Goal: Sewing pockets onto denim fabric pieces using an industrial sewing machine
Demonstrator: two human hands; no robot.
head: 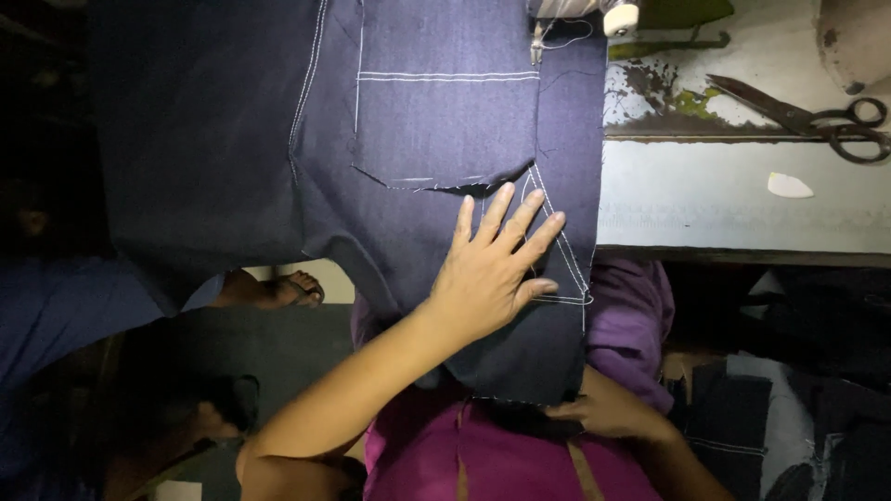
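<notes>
A dark blue denim piece (278, 139) with white stitch lines and a sewn pocket (445, 111) hangs over the table's front edge towards my lap. My left hand (487, 274) lies flat on it just below the pocket, fingers spread, beside a triangle of white stitching (566, 269). My right hand (603, 408) is low at the cloth's bottom edge, fingers curled on the hem and partly hidden under it. The sewing machine's foot and needle (538, 42) sit at the cloth's top edge.
The worn pale table (724, 204) carries large scissors (807, 116) and a white chalk piece (789, 186) at the right. Cut denim pieces (742, 417) are stacked at lower right. Another person's bare foot (288, 289) shows on the floor at left.
</notes>
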